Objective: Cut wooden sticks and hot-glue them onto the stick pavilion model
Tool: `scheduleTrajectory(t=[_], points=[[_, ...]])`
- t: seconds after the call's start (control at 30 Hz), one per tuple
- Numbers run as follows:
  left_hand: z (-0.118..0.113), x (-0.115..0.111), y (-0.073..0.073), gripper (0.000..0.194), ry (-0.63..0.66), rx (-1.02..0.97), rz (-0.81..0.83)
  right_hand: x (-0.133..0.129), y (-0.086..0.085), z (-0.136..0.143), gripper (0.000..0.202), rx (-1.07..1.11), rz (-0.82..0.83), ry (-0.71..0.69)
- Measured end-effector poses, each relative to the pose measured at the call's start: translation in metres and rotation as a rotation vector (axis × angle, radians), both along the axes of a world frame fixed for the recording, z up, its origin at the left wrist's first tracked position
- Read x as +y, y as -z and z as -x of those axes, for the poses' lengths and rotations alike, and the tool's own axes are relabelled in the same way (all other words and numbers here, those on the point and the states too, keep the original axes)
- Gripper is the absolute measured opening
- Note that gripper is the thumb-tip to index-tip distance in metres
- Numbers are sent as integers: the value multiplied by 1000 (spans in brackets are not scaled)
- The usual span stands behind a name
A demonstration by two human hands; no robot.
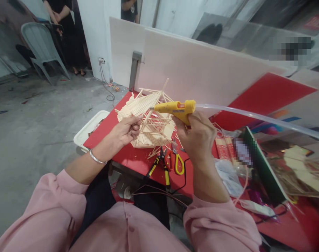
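Centrally, a model of thin wooden sticks [152, 139] rests on the red worktop [138, 161]. The right hand [200, 134] is clamped around the handle of a yellow glue gun [170, 107] (a clear rod [254, 115] extends from its rear), nozzle pointing leftward. The left hand [126, 130], fingers curled, is at the model's left side; whether they grip a stick cannot be told. Pliers [167, 175] lie near the worktop's edge.
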State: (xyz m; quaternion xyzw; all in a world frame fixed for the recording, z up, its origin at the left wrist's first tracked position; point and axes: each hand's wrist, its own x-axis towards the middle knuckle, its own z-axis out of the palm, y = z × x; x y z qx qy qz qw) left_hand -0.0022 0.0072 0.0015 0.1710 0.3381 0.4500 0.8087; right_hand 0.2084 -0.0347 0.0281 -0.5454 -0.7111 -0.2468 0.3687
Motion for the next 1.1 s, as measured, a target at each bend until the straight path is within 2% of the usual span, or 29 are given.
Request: scheduleTrajectory(t=[0.47, 0.63, 0.87, 1.1], points=[[-2, 0, -9, 23, -43, 14, 6, -3, 4, -5, 22, 50, -15, 30], [1, 1, -14, 24, -40, 58, 10, -1, 8, -3, 21, -2, -67, 53], [5, 4, -14, 19, 1, 64, 9, 1, 9, 2, 22, -23, -49, 57], [12, 7, -12, 23, 14, 84, 26, -1, 12, -1, 26, -19, -61, 49]])
